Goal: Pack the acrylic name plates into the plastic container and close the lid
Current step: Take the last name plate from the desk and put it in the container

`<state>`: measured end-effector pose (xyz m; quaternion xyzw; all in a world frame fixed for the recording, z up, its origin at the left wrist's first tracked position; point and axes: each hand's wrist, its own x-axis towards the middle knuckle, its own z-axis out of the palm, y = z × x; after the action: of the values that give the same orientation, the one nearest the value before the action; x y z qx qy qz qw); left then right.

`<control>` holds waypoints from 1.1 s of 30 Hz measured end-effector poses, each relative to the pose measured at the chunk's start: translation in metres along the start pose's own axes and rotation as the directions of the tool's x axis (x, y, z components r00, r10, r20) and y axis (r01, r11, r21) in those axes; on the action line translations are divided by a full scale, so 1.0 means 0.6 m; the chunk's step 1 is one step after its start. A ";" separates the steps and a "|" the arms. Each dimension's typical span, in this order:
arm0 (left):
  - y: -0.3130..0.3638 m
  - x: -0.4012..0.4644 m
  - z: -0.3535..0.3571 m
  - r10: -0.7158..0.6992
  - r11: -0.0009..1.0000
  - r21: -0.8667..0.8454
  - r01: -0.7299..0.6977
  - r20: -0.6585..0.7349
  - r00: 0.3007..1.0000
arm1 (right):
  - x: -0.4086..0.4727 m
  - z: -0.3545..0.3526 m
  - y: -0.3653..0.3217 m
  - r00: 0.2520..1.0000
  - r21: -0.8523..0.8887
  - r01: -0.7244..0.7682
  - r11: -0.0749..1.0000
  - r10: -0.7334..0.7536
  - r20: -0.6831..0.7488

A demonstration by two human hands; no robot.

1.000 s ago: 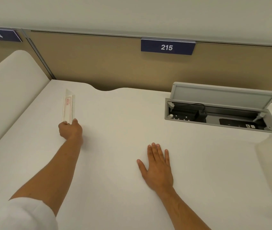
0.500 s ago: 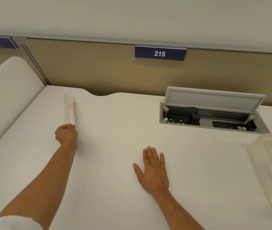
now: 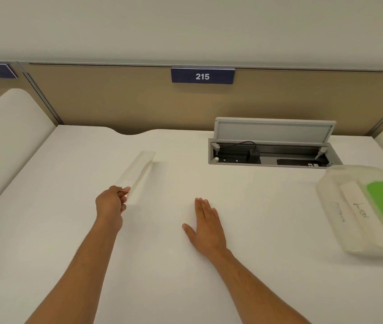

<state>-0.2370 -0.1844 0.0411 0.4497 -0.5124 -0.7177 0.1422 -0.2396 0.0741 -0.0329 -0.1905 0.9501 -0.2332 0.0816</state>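
Now the left hand pinches the near end of one acrylic name plate, which is lifted off the desk and points away from the hand, toward the far side. The right hand lies flat with straight fingers on the desk and holds nothing. Well to the right of it stands the plastic container (its lid looks closed, but blur makes this uncertain). I judge the step is carrying the plate; next it must travel across to the container, which needs opening. Compared with half a second ago, the plate lay flat; now it is raised and turned rightward.
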 end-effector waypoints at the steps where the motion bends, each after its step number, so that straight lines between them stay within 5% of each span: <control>1: -0.003 -0.014 0.004 -0.013 1.000 -0.001 0.013 0.038 0.999 | -0.007 -0.007 0.001 1.000 0.034 -0.002 0.999 0.002 -0.015; 8: -0.012 -0.110 0.032 -0.105 0.994 0.021 0.104 0.338 0.935 | -0.036 -0.082 0.027 0.989 0.328 -0.071 0.942 0.109 -0.099; 14: -0.011 -0.165 0.055 -0.237 0.971 0.116 0.207 0.490 0.839 | -0.053 -0.158 0.086 0.932 0.768 -0.172 0.617 0.355 -0.077; 22: -0.036 -0.227 0.097 -0.364 0.931 0.214 0.295 0.571 0.736 | -0.101 -0.210 0.156 0.949 0.858 -0.072 0.508 0.299 -0.098; 33: -0.060 -0.272 0.165 -0.247 0.951 0.287 0.111 0.497 0.832 | -0.170 -0.254 0.216 0.921 0.948 0.038 0.317 0.357 -0.156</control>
<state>-0.2154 -0.0002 0.0983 0.2960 -0.5721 -0.7540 -0.1288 -0.2254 0.2840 0.0460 0.0312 0.6523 -0.7565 0.0350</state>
